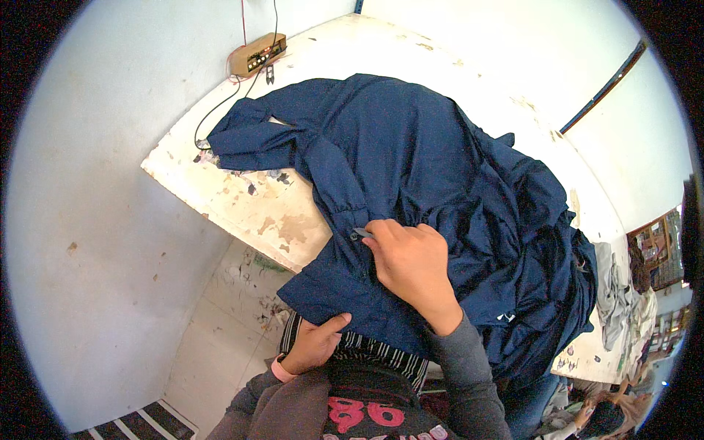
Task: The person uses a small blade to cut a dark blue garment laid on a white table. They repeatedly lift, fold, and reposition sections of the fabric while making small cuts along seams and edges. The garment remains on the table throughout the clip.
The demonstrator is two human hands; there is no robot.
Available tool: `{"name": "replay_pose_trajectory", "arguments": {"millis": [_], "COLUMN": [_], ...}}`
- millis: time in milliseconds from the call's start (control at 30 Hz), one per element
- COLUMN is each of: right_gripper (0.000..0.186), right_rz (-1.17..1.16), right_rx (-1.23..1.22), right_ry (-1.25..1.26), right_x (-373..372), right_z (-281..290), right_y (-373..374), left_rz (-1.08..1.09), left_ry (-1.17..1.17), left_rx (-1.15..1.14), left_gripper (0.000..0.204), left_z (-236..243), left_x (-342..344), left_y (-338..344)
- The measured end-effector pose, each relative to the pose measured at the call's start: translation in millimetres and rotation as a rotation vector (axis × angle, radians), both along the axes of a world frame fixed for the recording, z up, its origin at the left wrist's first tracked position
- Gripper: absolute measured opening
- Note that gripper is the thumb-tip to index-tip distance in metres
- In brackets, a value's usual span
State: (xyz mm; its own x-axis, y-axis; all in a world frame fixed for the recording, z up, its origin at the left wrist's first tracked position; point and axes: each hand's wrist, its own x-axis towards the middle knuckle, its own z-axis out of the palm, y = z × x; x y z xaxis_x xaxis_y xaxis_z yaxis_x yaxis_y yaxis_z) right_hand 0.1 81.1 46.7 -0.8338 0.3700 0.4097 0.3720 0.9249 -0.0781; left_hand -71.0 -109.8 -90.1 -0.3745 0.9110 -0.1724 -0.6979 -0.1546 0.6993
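A long-sleeved navy blue garment (411, 139) lies spread and bunched across the white table. My left hand (314, 343) grips its near edge, the thumb on top of the cloth and the fingers underneath, out of sight. Over the middle of the garment, my right hand (412, 265) is closed around small grey metal thread snips (361, 232). Only their tip shows beyond my fingers, close to a seam in the cloth; the rest is hidden in my grip.
The white table (293, 246) has worn, stained patches. A brown electrical box (258, 55) with cords stands at the far left against the wall (110, 183). Pale cloth (612, 301) lies at the right. Another person's hand (584, 414) shows at lower right.
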Motion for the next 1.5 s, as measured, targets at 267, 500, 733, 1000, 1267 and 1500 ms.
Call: {"name": "replay_pose_trajectory", "arguments": {"millis": [267, 500, 733, 1000, 1267, 1500], "right_gripper": [0.022, 0.019, 0.033, 0.108, 0.111, 0.121], "right_rz": [-0.109, -0.079, -0.466, -1.395, -1.049, -1.167], "right_rx": [-0.718, -0.576, -0.357, -0.012, -0.354, -0.388], "right_ry": [0.334, 0.348, 0.657, 0.543, 0.653, 0.511], "right_x": [40, 48, 119, 390, 389, 242], "right_z": [-26, -38, -12, -62, -118, -107], "right_y": [-24, -50, -22, 71, 244, 384], "left_rz": [-0.046, -0.049, 0.079, 0.11, -0.021, -0.161], "left_ry": [-0.382, -0.364, -0.315, -0.283, -0.266, -0.01], "left_rx": [0.003, 0.06, 0.074, 0.016, -0.131, -0.554], "left_gripper": [0.055, 0.057, 0.06, 0.063, 0.066, 0.047], "left_z": [16, 24, 35, 6, 3, 5], "left_x": [-6, -3, -14, -33, -35, -39], "left_y": [-1, 0, -5, -17, -8, -7]}}
